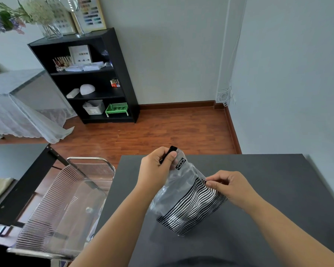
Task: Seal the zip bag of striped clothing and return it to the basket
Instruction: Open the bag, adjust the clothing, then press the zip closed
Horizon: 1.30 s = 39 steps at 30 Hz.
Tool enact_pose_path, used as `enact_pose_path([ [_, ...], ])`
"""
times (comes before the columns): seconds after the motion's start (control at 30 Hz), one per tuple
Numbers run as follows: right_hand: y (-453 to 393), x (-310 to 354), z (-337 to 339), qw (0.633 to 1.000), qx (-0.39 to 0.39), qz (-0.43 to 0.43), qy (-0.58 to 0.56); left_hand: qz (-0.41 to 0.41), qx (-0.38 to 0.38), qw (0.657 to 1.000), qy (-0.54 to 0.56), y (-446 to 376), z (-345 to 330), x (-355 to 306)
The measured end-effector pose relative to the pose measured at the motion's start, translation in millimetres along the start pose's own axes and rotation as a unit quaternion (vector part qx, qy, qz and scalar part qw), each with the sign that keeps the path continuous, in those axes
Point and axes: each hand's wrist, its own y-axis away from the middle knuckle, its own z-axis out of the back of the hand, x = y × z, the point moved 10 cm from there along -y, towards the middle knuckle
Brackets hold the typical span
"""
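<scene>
Over the dark table, left hand and right hand each pinch the top edge of the zip bag of striped clothing.

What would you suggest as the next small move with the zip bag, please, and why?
Probably slide the pinch along the top strip to close it. The left hand grips the black end of the clear striped zip bag, the right hand pinches the opposite top corner, and the bag stands on the dark grey table; the clear ribbed basket waits alongside.
</scene>
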Motion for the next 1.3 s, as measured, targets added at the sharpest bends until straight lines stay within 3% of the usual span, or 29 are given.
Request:
enact_pose_path([
  [0.33,3.4,-10.0,5.6,0.995,-0.044,0.023,0.089,0.013,-0.04,0.999,0.024,-12.8,31.0,7.4],
  [0.67,0.1,8.6,-16.7,0.995,0.012,0.046,0.083,-0.058,0.059,0.996,-0.039,-9.2,3.3,-13.8],
  [0.83,-5.2,32.6,-18.6,0.996,-0.034,0.076,0.028,-0.102,0.1,0.985,-0.096,-2.5,-16.3,-24.6],
  [1.0,-13.0,43.8,-16.7,0.995,-0.019,0.069,-0.067,-0.144,0.147,0.967,-0.15,3.2,-31.8,-35.0],
  [1.17,-12.9,36.1,-0.4,0.981,-0.061,0.052,-0.176,-0.062,0.22,0.963,-0.14,8.9,-32.8,-2.5],
  [1.3,-11.0,19.2,15.5,0.974,-0.091,0.019,-0.208,-0.028,0.233,0.956,-0.178,20.5,-19.2,36.4],
])
